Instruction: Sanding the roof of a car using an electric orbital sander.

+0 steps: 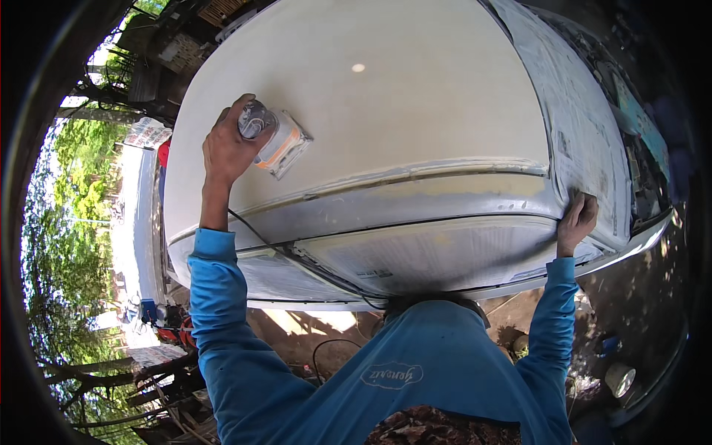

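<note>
My left hand (pixel 230 152) is closed on a power sander (pixel 282 144) with a silver-grey top and an orange band, resting on the cream-primed car roof (pixel 430 89). A black cord (pixel 267 245) trails from it across the roof edge toward my body. At the right, my right hand (pixel 577 222) has its fingers curled on the pillar edge beside the paper-masked windscreen (pixel 593 141). Below the roof, a silver rail (pixel 445 199) carries cream patches, and paper (pixel 415 252) covers the side windows.
Trees (pixel 81 185) and a pale vehicle or panel (pixel 137 222) stand at the left. A dark cluttered structure (pixel 167 55) is behind the car. Below lies dirt ground (pixel 297 326) with a white bucket (pixel 619 378) at the lower right.
</note>
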The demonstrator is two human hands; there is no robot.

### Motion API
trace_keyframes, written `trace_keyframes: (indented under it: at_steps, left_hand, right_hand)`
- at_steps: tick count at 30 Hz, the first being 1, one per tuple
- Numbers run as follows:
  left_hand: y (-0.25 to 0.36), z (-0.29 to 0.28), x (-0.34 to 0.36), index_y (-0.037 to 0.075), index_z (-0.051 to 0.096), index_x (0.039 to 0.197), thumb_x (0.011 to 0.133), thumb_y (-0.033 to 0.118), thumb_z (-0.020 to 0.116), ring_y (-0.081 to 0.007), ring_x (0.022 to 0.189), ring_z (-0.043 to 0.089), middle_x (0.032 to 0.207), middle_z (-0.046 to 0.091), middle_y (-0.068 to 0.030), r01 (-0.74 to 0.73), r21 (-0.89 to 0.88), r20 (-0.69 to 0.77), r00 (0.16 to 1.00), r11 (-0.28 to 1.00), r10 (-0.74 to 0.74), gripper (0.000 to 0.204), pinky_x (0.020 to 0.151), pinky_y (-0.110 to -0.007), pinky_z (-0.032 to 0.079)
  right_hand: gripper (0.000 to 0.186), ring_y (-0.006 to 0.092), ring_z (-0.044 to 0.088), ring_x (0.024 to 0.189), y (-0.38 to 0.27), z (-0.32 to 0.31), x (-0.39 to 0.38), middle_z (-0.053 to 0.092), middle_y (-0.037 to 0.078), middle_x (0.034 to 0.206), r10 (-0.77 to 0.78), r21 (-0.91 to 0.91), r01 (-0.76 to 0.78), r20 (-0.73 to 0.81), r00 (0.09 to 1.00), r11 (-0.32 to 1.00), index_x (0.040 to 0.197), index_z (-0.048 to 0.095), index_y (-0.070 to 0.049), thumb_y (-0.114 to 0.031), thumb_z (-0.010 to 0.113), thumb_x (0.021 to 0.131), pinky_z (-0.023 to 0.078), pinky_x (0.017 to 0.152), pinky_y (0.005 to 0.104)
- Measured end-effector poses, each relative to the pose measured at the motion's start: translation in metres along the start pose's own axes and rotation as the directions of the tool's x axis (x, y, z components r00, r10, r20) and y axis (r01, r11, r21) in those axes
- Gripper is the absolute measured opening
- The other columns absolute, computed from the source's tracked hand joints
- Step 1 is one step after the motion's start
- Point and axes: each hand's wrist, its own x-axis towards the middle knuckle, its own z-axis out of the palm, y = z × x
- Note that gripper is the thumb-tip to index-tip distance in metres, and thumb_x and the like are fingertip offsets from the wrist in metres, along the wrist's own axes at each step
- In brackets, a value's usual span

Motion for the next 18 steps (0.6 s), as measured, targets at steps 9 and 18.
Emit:
trace_keyframes:
  at_steps: [9,18]
  left_hand:
    - [0.110,0.033,0.033,0.022,0.063,0.130,0.073,0.042,0.080,-0.0311,0.089,0.070,0.108,0.068,-0.0062,-0.286,-0.108,-0.022,0.958,0.952,0.285,0.063,0.077,-0.043,0.058]
    - [0.266,0.068,0.081,0.021,0.069,0.117,0.069,0.038,0.078,-0.0294,0.091,0.071,0.102,0.068,-0.0117,-0.519,-0.266,0.050,0.834,0.812,0.550,0.053,0.074,-0.043,0.055]
  right_hand:
    - [0.030,0.0279,0.059,0.083,0.025,0.000,-0.006,0.066,0.019,0.091,0.010,0.022,-0.011,0.011,1.000,1.000,0.100,0.065,0.005,-0.021,0.052,0.105,0.048,0.081,0.0381]
    - [0.035,0.0257,0.064,0.087,0.041,-0.003,-0.003,0.070,0.017,0.095,0.044,-0.036,-0.042,0.062,0.997,0.998,0.105,0.066,0.005,-0.027,0.054,0.106,0.052,0.083,0.0392]
